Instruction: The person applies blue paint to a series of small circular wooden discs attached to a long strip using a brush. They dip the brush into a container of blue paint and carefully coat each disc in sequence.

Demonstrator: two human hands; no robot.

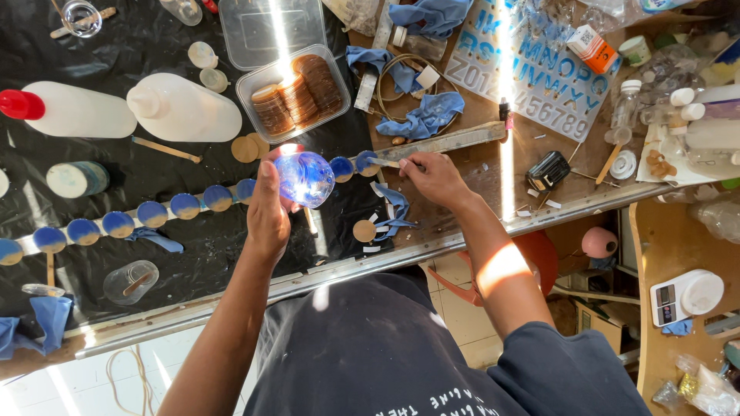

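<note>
My left hand point(267, 212) holds up a clear plastic cup point(305, 178) of blue liquid, tilted above a long row of round discs with blue tops point(185, 206) on a strip. My right hand point(434, 177) rests on the table at the row's right end, pinching a thin stick point(388, 162) near the last blue disc point(367, 162). The black plastic sheet point(193, 246) covers the table under the discs.
Two white squeeze bottles point(185, 108), one with a red cap point(73, 110), lie behind the row. A clear tub of brown wooden discs point(297, 92), blue gloves point(428, 115), a letter mould point(532, 69), a metal ruler point(447, 141) and a scale point(686, 296) surround the work.
</note>
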